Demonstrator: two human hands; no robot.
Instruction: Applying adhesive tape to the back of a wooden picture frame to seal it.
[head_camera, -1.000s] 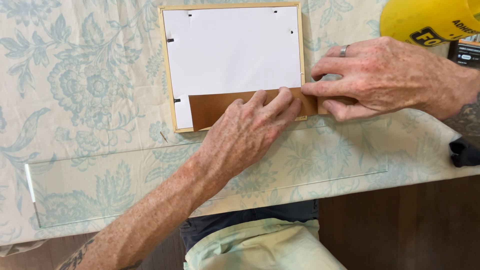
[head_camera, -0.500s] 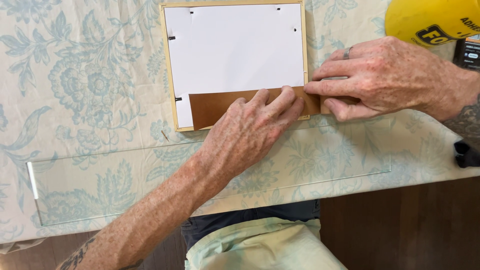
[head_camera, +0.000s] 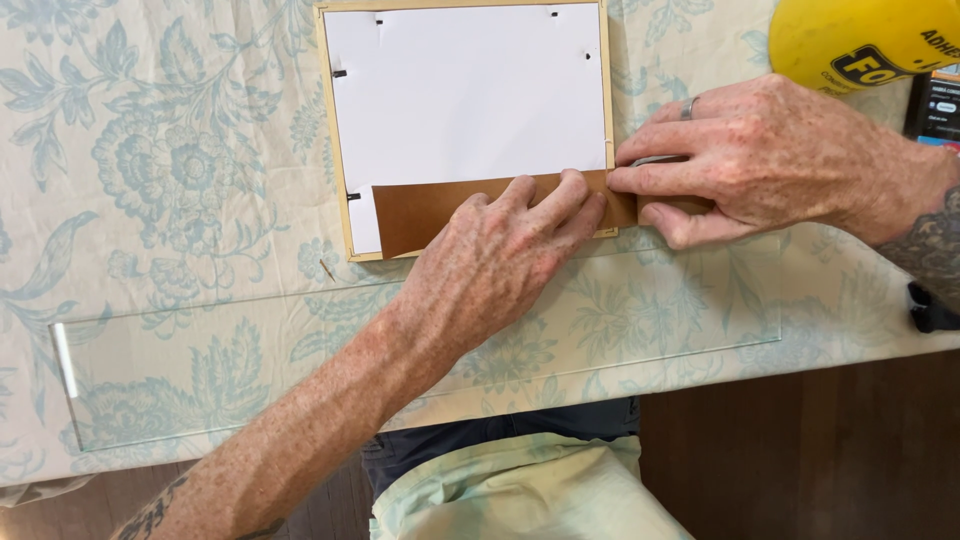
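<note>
Closest to me, a clear glass pane lies flat on the floral tablecloth, its edge catching light at the left; nobody is touching it.

Just beyond it, I've got my left hand reaching in from the lower left, forearm angled up across the pane, palm down. The fingers are spread flat and nearly straight, pressing on a strip of brown tape that runs along the bottom edge of the white backing sheet inside the pale wooden frame. That hand grips nothing; it simply pins the strip down.

My right hand comes in from the right, wrist high, ring on one finger. Thumb and forefinger are pinched together at the tape's right end, right where it passes over the frame's lower right corner, touching the left fingertips. The other fingers are curled under; I can't tell whether a roll or blade sits beneath them.

I read this as sealing the backing into the frame, bottom edge in hand. Next calls for a firm hold with the left while the right finishes the tape at the corner.

Farthest off, a yellow container and a dark packet sit at the top right.
</note>
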